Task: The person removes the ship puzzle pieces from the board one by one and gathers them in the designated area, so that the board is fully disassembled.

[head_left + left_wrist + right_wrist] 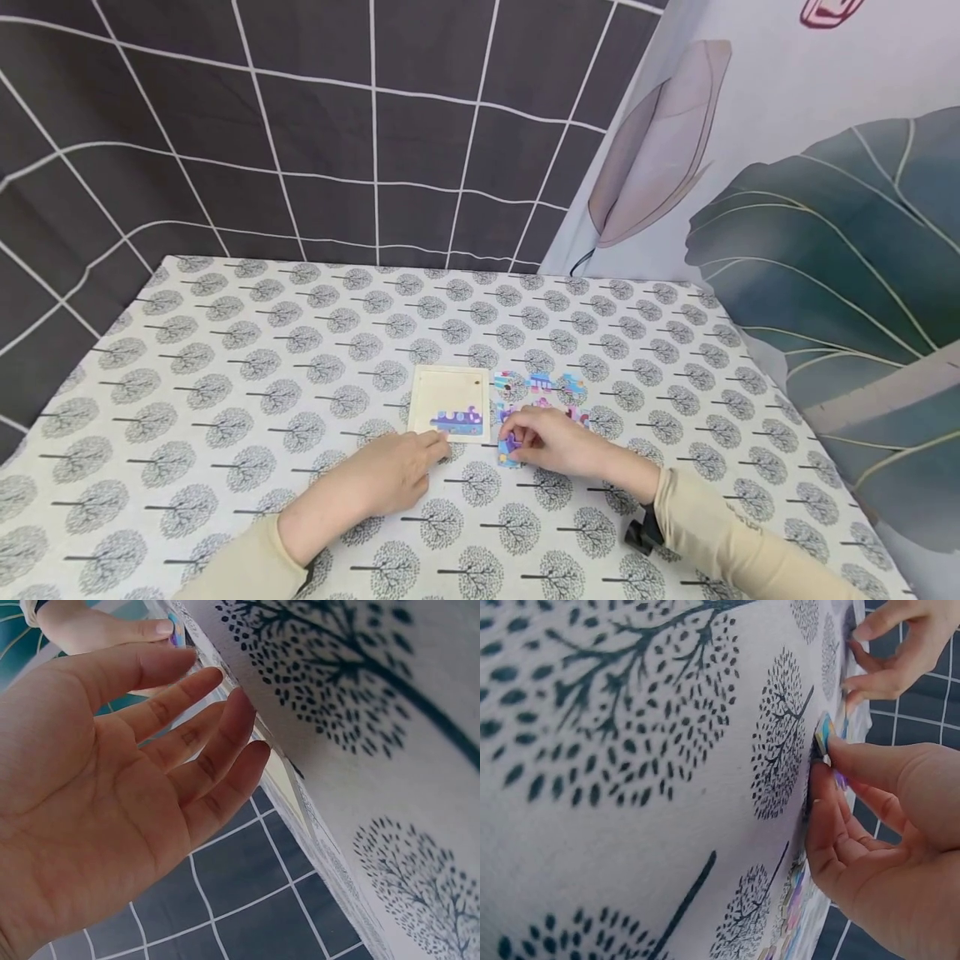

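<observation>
A cream puzzle tray (448, 383) lies on the table with a strip of joined purple and blue pieces (459, 423) along its near side. My right hand (557, 442) is just right of the tray's near corner and pinches a blue and purple puzzle piece (506, 453) between thumb and fingers. In the right wrist view the thumb presses on the piece's (824, 735) face. The fingertips of my left hand (393, 473) are at the tray's near edge. Seen in the left wrist view, that hand's fingers (214, 761) are loosely bent with nothing in the palm.
Loose puzzle pieces, among them a blue one (573, 383) and a blue and purple one (540, 382), lie right of the tray, some partly hidden behind the right hand. A tree-print cloth (255, 450) covers the table. A dark grid curtain (315, 125) hangs behind.
</observation>
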{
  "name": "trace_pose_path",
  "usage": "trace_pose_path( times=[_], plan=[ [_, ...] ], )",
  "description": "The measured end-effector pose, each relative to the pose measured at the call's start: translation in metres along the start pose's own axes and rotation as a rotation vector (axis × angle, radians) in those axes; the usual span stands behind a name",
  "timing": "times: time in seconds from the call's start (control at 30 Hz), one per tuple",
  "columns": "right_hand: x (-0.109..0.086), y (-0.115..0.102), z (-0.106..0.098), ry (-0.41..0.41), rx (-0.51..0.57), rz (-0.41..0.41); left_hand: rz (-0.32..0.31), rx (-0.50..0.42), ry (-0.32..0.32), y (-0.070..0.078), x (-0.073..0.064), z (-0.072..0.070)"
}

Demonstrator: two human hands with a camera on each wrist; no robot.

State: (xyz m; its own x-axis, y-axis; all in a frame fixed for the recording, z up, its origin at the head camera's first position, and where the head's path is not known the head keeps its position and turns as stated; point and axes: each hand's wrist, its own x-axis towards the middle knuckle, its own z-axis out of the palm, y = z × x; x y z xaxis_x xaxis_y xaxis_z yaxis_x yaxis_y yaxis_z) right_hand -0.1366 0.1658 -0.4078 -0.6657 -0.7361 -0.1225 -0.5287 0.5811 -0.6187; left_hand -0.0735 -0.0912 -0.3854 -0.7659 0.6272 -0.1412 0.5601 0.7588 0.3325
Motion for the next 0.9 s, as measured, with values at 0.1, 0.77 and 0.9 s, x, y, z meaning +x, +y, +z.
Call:
trace_pose_path(
  times=[0.1, 0.77, 0.9],
  plan=[
    [0.001, -0.001, 0.000, -0.004, -0.027, -0.002, 0.000, 0.003, 0.001, 0.000, 0.000, 0.001],
    [0.006, -0.008, -0.005, -0.056, -0.098, 0.014, 0.016, 0.005, 0.028, 0.000, 0.000, 0.001],
    [0.007, -0.011, -0.005, -0.051, -0.128, 0.034, 0.027, 0.031, 0.044, 0.001, 0.002, 0.001]
  ],
)
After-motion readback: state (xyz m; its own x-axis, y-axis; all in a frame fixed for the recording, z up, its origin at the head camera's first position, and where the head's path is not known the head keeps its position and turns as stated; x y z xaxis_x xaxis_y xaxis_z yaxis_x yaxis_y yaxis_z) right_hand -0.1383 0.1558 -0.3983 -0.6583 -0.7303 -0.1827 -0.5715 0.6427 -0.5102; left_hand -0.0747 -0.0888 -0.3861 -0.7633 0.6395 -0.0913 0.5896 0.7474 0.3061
